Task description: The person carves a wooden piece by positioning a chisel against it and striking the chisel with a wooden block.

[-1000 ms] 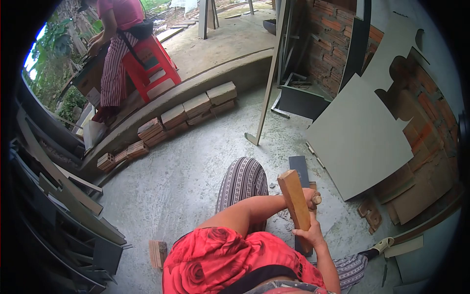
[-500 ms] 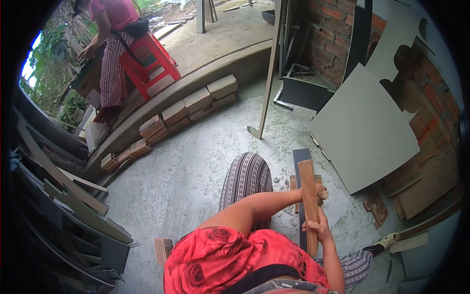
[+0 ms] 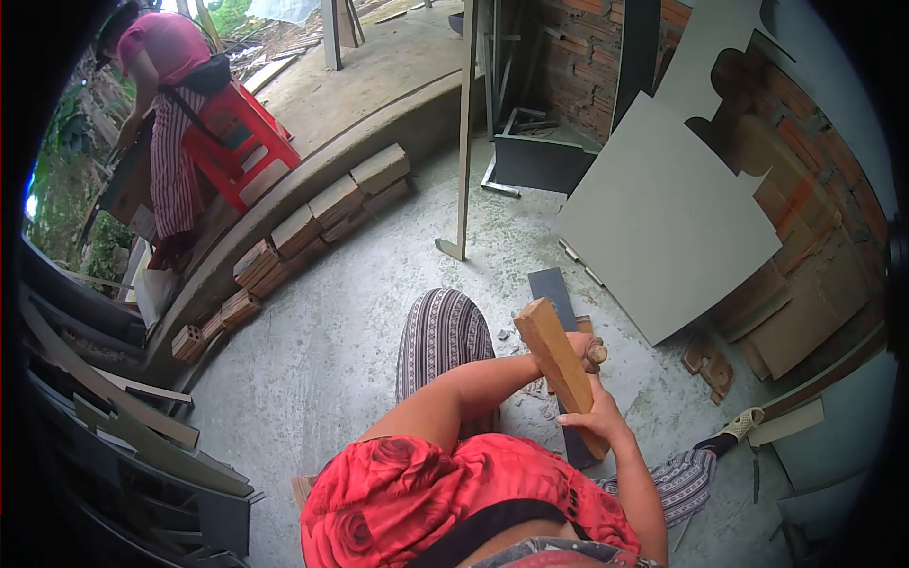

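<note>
My right hand (image 3: 602,417) is wrapped round a thick wooden block (image 3: 559,360), thumb across its lower part. The block is tilted, its far end raised toward the upper left. Partly behind it, my left hand (image 3: 583,345) is closed round a tool with a round wooden handle (image 3: 597,354); only the handle's end shows, and the rest is hidden. Below both hands lies a long dark strip (image 3: 551,290), with a brown wooden piece (image 3: 583,325) beside or under it. Small grey chips (image 3: 503,335) are scattered on the floor nearby.
Large pale panels (image 3: 668,218) lean against the brick wall at right. An upright post (image 3: 466,142) stands ahead. Hollow bricks (image 3: 296,232) line the raised ledge. Dark boards (image 3: 170,464) are stacked at left. Another person (image 3: 170,57) is near a red stool (image 3: 237,142).
The wooden block has swung from nearly upright in view to leaning left, its far end now nearer the camera. My view has shifted, moving the surroundings left. Both hands keep their hold.
</note>
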A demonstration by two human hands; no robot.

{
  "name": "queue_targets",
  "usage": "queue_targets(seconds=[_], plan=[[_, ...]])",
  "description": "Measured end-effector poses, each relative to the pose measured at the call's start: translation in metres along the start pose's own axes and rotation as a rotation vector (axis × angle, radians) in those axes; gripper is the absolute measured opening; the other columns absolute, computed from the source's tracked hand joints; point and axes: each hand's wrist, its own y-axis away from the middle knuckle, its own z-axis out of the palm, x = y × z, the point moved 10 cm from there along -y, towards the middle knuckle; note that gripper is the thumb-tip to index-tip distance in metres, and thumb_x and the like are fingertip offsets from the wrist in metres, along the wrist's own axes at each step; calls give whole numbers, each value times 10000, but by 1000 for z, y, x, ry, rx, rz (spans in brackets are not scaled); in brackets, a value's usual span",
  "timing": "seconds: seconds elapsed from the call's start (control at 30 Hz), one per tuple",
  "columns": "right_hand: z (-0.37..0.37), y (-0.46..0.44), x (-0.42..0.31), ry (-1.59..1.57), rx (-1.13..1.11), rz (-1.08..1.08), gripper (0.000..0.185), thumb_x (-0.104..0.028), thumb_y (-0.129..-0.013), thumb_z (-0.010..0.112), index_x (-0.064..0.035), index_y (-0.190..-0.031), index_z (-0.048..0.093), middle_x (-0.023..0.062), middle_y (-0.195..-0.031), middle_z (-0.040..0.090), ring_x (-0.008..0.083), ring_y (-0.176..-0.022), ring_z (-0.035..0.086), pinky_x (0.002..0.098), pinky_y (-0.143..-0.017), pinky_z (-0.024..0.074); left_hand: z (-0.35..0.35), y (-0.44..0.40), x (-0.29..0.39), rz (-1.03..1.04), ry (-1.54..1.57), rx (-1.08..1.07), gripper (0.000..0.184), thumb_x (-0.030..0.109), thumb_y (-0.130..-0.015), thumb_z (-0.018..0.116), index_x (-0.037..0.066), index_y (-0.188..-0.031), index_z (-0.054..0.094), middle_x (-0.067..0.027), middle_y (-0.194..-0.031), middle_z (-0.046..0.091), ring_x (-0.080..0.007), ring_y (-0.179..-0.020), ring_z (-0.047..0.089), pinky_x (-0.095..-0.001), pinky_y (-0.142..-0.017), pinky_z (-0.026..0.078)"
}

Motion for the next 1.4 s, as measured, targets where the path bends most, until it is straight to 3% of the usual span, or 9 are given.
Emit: queue_targets(seconds=[0.57,0.7,0.73,0.87,0.97,1.13,1.2,1.3,1.4], plan=[[-1,8,1,81,35,-18,846,-365,-529,815,-36,-1211,438,176,-1087,588,291,-1024,575,360,-853,447,6,4,4,8,1,-6,284,247,-627,690,76,-816,564,-123,-748,621,-310,-735,623,-418,-648,472],[-12,20,-77,-34,124,-269,839,-318,-538,831,-27,-1215,428,131,-1039,599,237,-933,593,333,-814,464,-24,10,30,-155,310,-114,303,220,-704,632,15,-912,551,-95,-866,612,-186,-844,593,-333,-729,453],[-14,28,-110,-85,137,-411,842,-290,-540,840,-26,-1218,417,100,-1019,598,191,-884,591,305,-801,465,28,-16,-61,-1,703,-175,259,196,-726,610,10,-900,565,-74,-846,598,-134,-838,564,-308,-737,453],[-19,51,-171,37,188,-705,832,-302,-537,845,-18,-1197,426,108,-1011,603,195,-881,607,319,-788,479,21,-11,-53,56,657,-92,251,194,-728,611,15,-899,570,-80,-854,605,-151,-844,571,-312,-743,455],[-20,43,-145,201,261,-537,816,-312,-539,839,-9,-1186,444,112,-1014,605,199,-896,609,323,-787,482,14,-2,-35,155,593,-18,244,192,-730,612,20,-899,576,-87,-863,611,-167,-850,578,-316,-748,456],[-38,48,-86,-105,316,-260,759,-296,-563,801,1,-1177,468,108,-992,596,208,-902,588,330,-812,464,13,3,-24,261,532,98,233,190,-733,613,27,-898,583,-95,-875,620,-189,-859,588,-321,-756,458],[-49,55,-78,-117,405,-297,638,-242,-611,783,15,-1114,485,101,-899,602,198,-754,599,300,-681,493,29,-9,-41,225,-103,128,380,272,-602,741,109,-916,604,-111,-892,639,-302,-826,613,-391,-740,480],[-42,50,-9,-486,363,68,512,-194,-630,765,-7,-1024,498,73,-838,570,156,-674,574,276,-593,483,11,-2,-17,-72,-56,-68,423,245,-552,726,120,-939,609,-141,-873,642,-341,-850,601,-399,-738,477],[-39,50,11,-554,379,194,447,-154,-631,759,-25,-967,494,56,-804,548,128,-641,551,251,-548,463,7,-2,-19,-105,-40,-10,400,234,-547,718,117,-917,618,-130,-830,652,-330,-823,613,-393,-725,479]])
